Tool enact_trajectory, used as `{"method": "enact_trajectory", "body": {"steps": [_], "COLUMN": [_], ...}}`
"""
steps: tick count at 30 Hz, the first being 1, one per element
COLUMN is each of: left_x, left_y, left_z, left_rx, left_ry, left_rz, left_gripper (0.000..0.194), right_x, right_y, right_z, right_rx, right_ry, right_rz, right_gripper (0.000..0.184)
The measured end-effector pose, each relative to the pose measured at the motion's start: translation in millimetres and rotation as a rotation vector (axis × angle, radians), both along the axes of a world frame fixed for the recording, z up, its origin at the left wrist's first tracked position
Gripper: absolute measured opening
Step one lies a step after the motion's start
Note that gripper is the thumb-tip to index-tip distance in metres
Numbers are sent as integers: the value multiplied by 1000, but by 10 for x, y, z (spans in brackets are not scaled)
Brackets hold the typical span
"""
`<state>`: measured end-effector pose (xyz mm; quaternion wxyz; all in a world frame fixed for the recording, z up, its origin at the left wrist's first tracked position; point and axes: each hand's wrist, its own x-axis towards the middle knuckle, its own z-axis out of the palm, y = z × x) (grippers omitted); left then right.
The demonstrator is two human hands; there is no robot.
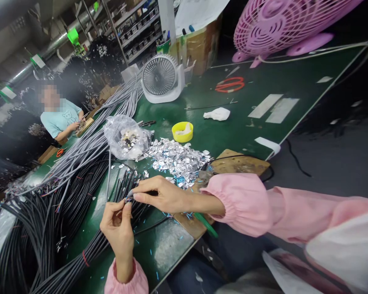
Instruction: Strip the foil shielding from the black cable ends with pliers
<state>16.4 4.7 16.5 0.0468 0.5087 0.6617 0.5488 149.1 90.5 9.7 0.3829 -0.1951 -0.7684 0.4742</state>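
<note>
Both hands meet over a bundle of black cables [95,249] at the front of the green table. With thumb and fingers pinched, my left hand [118,224] grips the stripped end of a cable, where small coloured wires [128,199] show. My right hand [159,194] reaches in from the right and pinches at the same wire ends; its fingertips look grey, perhaps covered. Just behind the hands lies a heap of silver foil scraps [179,159] mixed with tiny blue pieces. Beside it sits a clear plastic bag [125,136] with scraps inside.
Grey cables [88,143] run along the left. Behind stand a small white fan [162,77], a yellow dish [182,132], orange-handled scissors [230,84] and a pink fan [272,28]. A wooden board [239,163] lies at the right edge. A co-worker [63,118] sits across the table.
</note>
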Motion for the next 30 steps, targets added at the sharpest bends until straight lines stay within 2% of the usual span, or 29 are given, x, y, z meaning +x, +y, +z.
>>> {"method": "enact_trajectory", "body": {"steps": [12,20,23,27,30], "left_x": [24,22,-1,-28,-34], "left_y": [17,-2,-15,-29,-31], "left_z": [29,2,-40,-78,-85], "left_rx": [-14,-13,-20,-23,-23], "left_ry": [26,9,18,32,56], "left_rz": [-14,-64,-91,-99,-100], "left_gripper": [17,14,15,16,16], "right_x": [-1,-9,-18,-39,-51], "right_y": [-12,-30,-32,-27,-24], "right_z": [2,22,24,-8,-28], "right_rx": [4,46,-39,-194,-216], "right_ry": [4,-28,5,50,59], "right_rz": [-9,-98,-64,64,89], "right_gripper": [25,24,24,29,32]}}
